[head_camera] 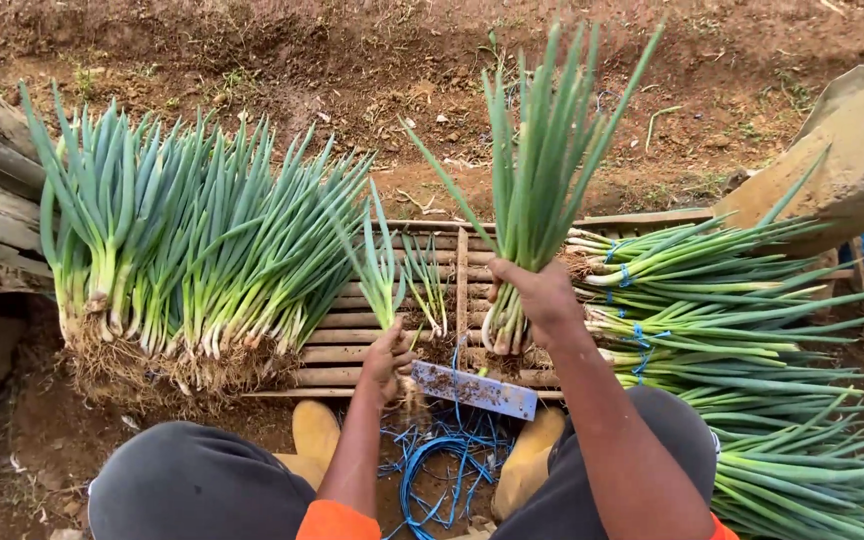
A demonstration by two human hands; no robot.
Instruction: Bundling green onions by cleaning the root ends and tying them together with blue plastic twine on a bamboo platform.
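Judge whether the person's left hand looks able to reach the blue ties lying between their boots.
Probably yes: the blue ties lie uncovered just below the left hand, though it already grips a small onion stalk.

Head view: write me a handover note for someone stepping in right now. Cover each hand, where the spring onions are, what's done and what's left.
Right hand: shut on an upright bunch of spring onions, gripped just above the roots.
Left hand: shut on a smaller spring onion clump, with the knife at this hand, blade over the wooden slat rack.
Done: tied bundles, bound with blue string, lie stacked at the right.
Left: the untied pile with roots on stands at the left; the held bunch has no string on it yet.
Loose blue string lies on the ground between the feet.
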